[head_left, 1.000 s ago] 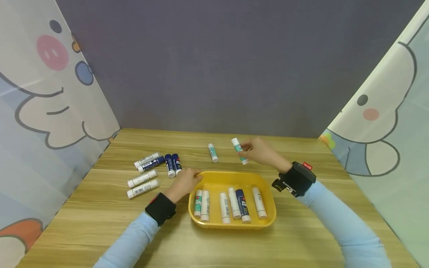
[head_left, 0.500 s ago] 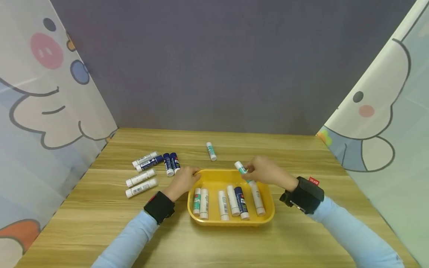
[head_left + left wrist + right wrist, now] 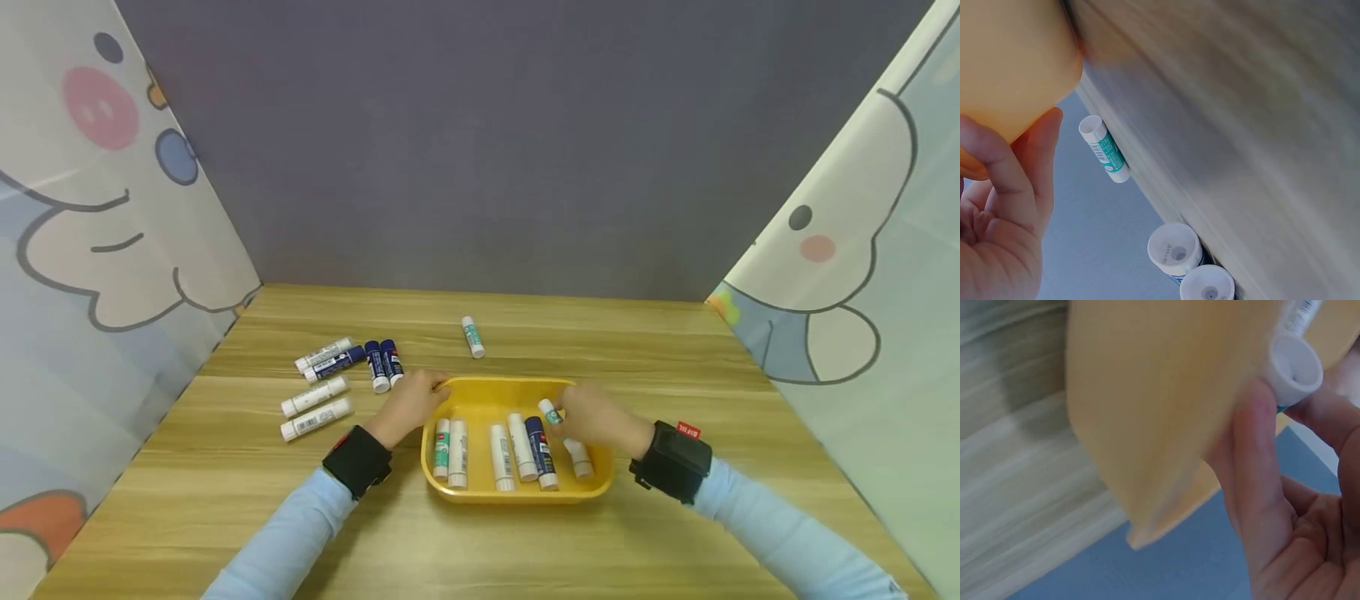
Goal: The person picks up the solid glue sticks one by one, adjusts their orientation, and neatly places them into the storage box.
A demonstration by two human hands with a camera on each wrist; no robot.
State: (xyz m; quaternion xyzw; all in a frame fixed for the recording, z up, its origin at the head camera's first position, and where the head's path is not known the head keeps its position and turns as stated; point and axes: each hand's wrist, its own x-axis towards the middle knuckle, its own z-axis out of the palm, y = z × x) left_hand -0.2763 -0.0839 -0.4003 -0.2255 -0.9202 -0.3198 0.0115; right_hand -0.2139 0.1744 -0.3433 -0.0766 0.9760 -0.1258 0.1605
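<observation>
A yellow plastic tray [image 3: 517, 497] holds a row of glue sticks, several white, one dark blue [image 3: 542, 454] and one green and white [image 3: 442, 448]. My left hand [image 3: 411, 407] grips the tray's back left corner; the left wrist view shows its fingers [image 3: 1041, 150] curled at the rim. Over the tray's right side, my right hand [image 3: 597, 417] pinches a small green-and-white glue stick [image 3: 550, 411], whose round white end faces the right wrist camera. That hand partly covers a white glue stick [image 3: 581, 460] lying below it.
Another green-and-white glue stick [image 3: 473, 337] lies on the wooden table [image 3: 637, 342] behind the tray. To the left are two dark blue glue sticks [image 3: 377, 367] side by side and several more, mostly white [image 3: 317, 419]. A grey panel [image 3: 480, 167] stands behind the table.
My right hand has brought the small green-and-white glue stick from above the table behind the tray, forward and down into the tray's right side. My left hand stays on the rim.
</observation>
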